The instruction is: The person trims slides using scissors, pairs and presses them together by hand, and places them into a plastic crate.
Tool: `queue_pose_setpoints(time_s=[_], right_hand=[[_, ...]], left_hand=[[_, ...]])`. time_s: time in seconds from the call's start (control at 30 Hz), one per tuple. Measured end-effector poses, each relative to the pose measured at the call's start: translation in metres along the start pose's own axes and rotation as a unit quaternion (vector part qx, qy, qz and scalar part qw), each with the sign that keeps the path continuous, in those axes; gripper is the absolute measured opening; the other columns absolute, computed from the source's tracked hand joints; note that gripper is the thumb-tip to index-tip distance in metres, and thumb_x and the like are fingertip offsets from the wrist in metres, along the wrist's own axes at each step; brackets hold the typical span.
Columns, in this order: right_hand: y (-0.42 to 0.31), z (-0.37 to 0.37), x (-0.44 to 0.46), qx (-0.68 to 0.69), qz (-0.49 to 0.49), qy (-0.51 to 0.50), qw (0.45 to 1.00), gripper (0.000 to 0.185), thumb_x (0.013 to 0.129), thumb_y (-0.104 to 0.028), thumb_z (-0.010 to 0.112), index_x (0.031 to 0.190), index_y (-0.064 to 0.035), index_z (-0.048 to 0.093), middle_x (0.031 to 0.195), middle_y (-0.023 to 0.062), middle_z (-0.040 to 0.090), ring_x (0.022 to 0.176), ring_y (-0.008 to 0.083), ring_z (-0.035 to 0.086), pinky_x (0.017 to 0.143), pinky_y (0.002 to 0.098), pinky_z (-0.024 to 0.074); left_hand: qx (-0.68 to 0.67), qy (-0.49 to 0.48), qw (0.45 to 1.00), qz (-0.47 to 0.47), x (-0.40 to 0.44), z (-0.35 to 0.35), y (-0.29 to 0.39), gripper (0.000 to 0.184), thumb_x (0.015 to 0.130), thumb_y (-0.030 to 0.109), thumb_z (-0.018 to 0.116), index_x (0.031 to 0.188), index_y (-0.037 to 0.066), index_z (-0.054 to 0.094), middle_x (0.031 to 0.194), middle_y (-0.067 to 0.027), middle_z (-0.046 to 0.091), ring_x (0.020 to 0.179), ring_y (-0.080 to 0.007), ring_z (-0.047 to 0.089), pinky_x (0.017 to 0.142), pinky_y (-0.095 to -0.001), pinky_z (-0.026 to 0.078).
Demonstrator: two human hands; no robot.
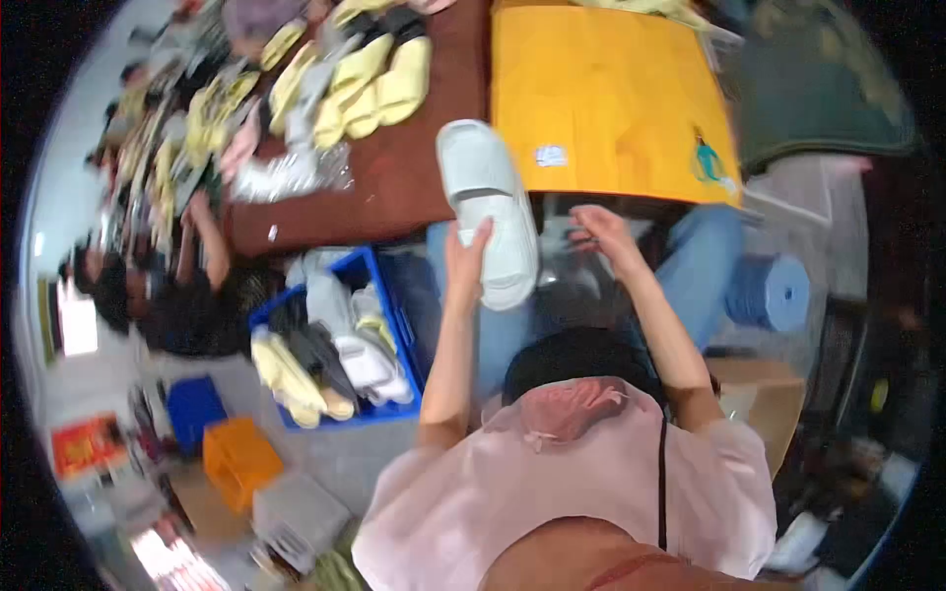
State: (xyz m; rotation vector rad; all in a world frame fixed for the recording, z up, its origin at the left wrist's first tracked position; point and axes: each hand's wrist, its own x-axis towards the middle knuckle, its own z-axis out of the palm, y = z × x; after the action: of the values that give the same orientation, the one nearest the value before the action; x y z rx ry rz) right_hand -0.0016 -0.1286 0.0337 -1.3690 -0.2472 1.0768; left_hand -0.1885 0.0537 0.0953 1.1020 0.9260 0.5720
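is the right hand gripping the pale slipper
No, only the left hand grips the pale slipper; the right hand is apart.

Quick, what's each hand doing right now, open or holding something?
Left hand: closed on a slipper.
Right hand: open, fingers slightly curled, nothing visibly held.

A pale grey-white moulded slipper (496, 219) is gripped by the left hand (466, 260), the thumb laid across it; whether a second is stacked beneath cannot be told. The right hand (606, 234) is held, fingers loosely curled, by the near edge of a flat yellow board (616, 89), on which a small teal-handled tool (707, 161) is placed. Pale yellow slippers (402, 81) are set far left on a brown surface (399, 182). Near left, mixed footwear is contained in a blue plastic crate (392, 310).
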Motion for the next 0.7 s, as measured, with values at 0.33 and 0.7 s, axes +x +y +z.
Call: queue_pose_setpoints(time_s=[0.33, 0.7], right_hand=[[-0.029, -0.143, -0.101, 0.121, -0.16, 0.201, 0.959, 0.037, 0.098, -0.032, 0.067, 0.118, -0.0014, 0.064, 0.102, 0.0103, 0.068, 0.083, 0.0145, 0.066, 0.074, 0.0299, 0.0575], [0.005, -0.317, -0.076, 0.14, -0.202, 0.373, 0.895, 0.025, 0.095, -0.026, 0.069, 0.11, -0.0049, 0.067, 0.089, 0.0039, 0.069, 0.07, 0.0096, 0.062, 0.056, 0.0259, 0.0523]], left_hand=[[0.487, -0.039, 0.809, 0.325, 0.158, 0.101, -0.027, 0.1, 0.079, 0.056, 0.078, 0.147, -0.005, 0.036, 0.143, -0.0363, 0.043, 0.133, -0.049, 0.042, 0.107, -0.0558, 0.038], [0.768, 0.069, 0.496, 0.398, 0.118, 0.174, -0.07, 0.066, 0.093, 0.049, 0.055, 0.149, 0.016, 0.043, 0.146, -0.0292, 0.042, 0.135, -0.0538, 0.034, 0.103, -0.079, 0.023]])
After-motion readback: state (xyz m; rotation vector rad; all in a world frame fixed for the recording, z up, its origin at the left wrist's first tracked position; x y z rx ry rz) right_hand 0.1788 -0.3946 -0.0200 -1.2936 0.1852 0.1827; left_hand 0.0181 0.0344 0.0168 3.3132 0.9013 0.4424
